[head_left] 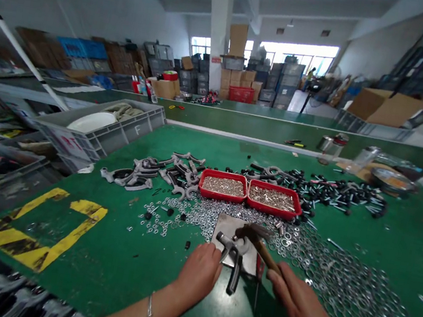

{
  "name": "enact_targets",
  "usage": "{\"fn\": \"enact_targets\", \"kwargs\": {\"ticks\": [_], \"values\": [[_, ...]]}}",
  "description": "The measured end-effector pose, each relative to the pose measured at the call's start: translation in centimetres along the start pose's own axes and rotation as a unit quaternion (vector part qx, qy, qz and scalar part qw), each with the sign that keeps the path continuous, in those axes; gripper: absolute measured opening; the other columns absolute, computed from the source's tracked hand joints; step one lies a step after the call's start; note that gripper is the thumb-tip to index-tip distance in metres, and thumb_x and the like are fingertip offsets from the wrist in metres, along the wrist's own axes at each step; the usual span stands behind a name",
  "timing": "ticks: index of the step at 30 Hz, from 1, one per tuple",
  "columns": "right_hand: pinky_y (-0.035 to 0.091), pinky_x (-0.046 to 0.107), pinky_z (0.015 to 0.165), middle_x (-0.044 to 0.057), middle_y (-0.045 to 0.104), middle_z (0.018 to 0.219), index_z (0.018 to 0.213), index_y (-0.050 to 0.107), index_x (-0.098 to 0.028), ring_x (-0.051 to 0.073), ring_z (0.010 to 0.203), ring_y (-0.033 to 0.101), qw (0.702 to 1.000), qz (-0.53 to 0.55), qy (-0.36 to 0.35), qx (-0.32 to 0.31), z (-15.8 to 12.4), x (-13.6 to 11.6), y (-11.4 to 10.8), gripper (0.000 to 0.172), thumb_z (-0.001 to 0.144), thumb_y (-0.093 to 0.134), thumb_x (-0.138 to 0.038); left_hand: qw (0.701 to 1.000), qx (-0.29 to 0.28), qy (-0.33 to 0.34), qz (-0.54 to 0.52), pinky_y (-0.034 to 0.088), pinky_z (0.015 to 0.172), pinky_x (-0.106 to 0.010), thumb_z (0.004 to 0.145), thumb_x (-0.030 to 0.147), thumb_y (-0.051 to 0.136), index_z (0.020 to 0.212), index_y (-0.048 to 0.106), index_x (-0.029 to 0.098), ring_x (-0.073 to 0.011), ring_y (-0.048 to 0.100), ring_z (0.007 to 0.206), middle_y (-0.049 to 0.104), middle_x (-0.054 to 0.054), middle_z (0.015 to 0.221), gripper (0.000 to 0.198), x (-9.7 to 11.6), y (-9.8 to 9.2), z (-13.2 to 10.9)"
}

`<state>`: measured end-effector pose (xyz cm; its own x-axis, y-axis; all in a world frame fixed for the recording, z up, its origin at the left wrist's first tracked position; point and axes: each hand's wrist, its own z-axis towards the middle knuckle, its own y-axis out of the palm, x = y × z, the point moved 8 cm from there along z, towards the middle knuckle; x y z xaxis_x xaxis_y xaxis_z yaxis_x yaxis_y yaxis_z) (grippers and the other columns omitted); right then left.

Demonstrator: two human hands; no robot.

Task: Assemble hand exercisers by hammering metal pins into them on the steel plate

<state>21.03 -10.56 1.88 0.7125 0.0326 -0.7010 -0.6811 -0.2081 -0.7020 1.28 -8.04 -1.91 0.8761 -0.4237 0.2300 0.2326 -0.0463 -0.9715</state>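
My right hand (290, 283) is closed around the wooden handle of a hammer (266, 255). The hammer's head is over a metal plate (223, 224) lying on the green table. On that plate rests a grey metal clamp part with black grips (234, 272). My left hand (203, 264) is closed at the left arm of this clamp part, its fingertips partly hidden. A screwdriver (260, 268) with a red handle lies beside the plate's right edge, under the hammer handle.
Behind the plate stand two red trays (246, 199) of small metal pins. Loose washers (337, 280) spread to the right, and black-headed bolts (334, 194) lie behind them. More clamp parts (149, 170) are piled at left, near a grey crate (120, 128). Yellow-black tape (36, 254) marks the table.
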Motion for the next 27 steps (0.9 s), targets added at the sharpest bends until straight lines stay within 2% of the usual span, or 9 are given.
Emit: {"fn": "enact_targets", "kwargs": {"ticks": [2,7,10,14,19,22,24,26,27], "values": [[0.048,0.034,0.066,0.006,0.070,0.080,0.097,0.057,-0.027,0.025,0.071,0.066,1.000,-0.016,0.009,0.014,0.8,-0.6,0.2,0.035,0.096,0.034,-0.053,1.000,-0.004,0.010,0.008,0.049,0.086,-0.043,0.091,0.014,0.049,0.093,0.062,0.014,-0.0281,0.058,0.094,0.063,-0.012,0.096,0.014,0.1,0.2,0.3],[0.049,0.032,0.068,0.005,0.071,0.081,0.090,0.061,-0.027,0.024,0.074,0.067,0.997,-0.004,0.000,-0.076,2.4,-0.5,2.0,0.037,0.096,0.035,-0.053,1.000,-0.004,0.013,0.026,0.049,0.085,-0.043,0.089,0.008,0.046,0.091,0.062,0.012,-0.0281,0.059,0.092,0.063,-0.013,0.094,0.017,0.3,0.4,0.4],[0.048,0.031,0.071,0.004,0.071,0.085,0.094,0.062,-0.026,0.023,0.077,0.066,0.998,0.015,0.012,-0.057,2.5,-0.6,1.6,0.038,0.096,0.034,-0.053,0.999,-0.008,0.018,0.027,0.049,0.086,-0.044,0.089,0.008,0.046,0.093,0.061,0.012,-0.0285,0.059,0.093,0.063,-0.013,0.095,0.016,0.4,0.7,0.5],[0.048,0.030,0.071,0.004,0.069,0.081,0.089,0.061,-0.024,0.023,0.076,0.064,0.995,0.012,0.032,-0.095,2.7,-0.2,1.9,0.043,0.095,0.034,-0.057,0.999,-0.008,0.013,0.039,0.049,0.086,-0.043,0.088,0.007,0.047,0.094,0.062,0.012,-0.0277,0.060,0.092,0.063,-0.012,0.095,0.017,0.4,0.9,0.6],[0.047,0.034,0.079,0.006,0.069,0.085,0.087,0.061,-0.023,0.024,0.081,0.064,0.999,0.004,0.038,-0.036,4.9,1.6,-0.1,0.046,0.093,0.035,-0.061,0.999,0.001,0.019,0.051,0.049,0.086,-0.043,0.086,0.005,0.047,0.093,0.062,0.011,-0.0278,0.060,0.091,0.063,-0.012,0.094,0.017,0.6,0.9,0.8],[0.048,0.030,0.058,0.002,0.065,0.071,0.080,0.061,-0.022,0.019,0.061,0.060,0.987,0.090,0.102,-0.088,5.1,3.2,0.3,0.048,0.086,0.046,-0.067,0.999,0.009,0.022,0.043,0.049,0.085,-0.042,0.087,0.007,0.048,0.091,0.061,0.012,-0.0275,0.059,0.091,0.063,-0.012,0.093,0.014,0.8,0.6,0.8],[0.036,0.024,0.037,-0.004,0.054,0.055,0.080,0.059,-0.022,0.011,0.040,0.043,0.956,0.211,0.172,-0.108,3.9,4.3,0.8,0.051,0.084,0.046,-0.071,0.999,0.017,0.026,0.026,0.049,0.085,-0.042,0.089,0.012,0.049,0.091,0.061,0.013,-0.0271,0.058,0.091,0.063,-0.011,0.093,0.012,0.4,-0.1,0.0],[0.023,0.020,0.029,-0.008,0.043,0.047,0.078,0.057,-0.023,0.006,0.031,0.026,0.916,0.319,0.228,-0.083,1.6,5.7,0.9,0.052,0.082,0.047,-0.073,1.000,0.026,0.008,0.008,0.049,0.085,-0.042,0.092,0.016,0.049,0.091,0.061,0.015,-0.0265,0.058,0.091,0.062,-0.009,0.093,0.013,-1.5,-1.0,-1.9],[0.022,0.019,0.028,-0.008,0.043,0.046,0.078,0.057,-0.023,0.006,0.029,0.026,0.902,0.353,0.241,-0.058,0.3,6.6,0.7,0.050,0.081,0.051,-0.072,0.999,0.034,-0.011,0.002,0.049,0.085,-0.042,0.093,0.018,0.048,0.093,0.062,0.016,-0.0260,0.057,0.091,0.062,-0.008,0.093,0.014,-3.2,-1.7,-3.4]]}}
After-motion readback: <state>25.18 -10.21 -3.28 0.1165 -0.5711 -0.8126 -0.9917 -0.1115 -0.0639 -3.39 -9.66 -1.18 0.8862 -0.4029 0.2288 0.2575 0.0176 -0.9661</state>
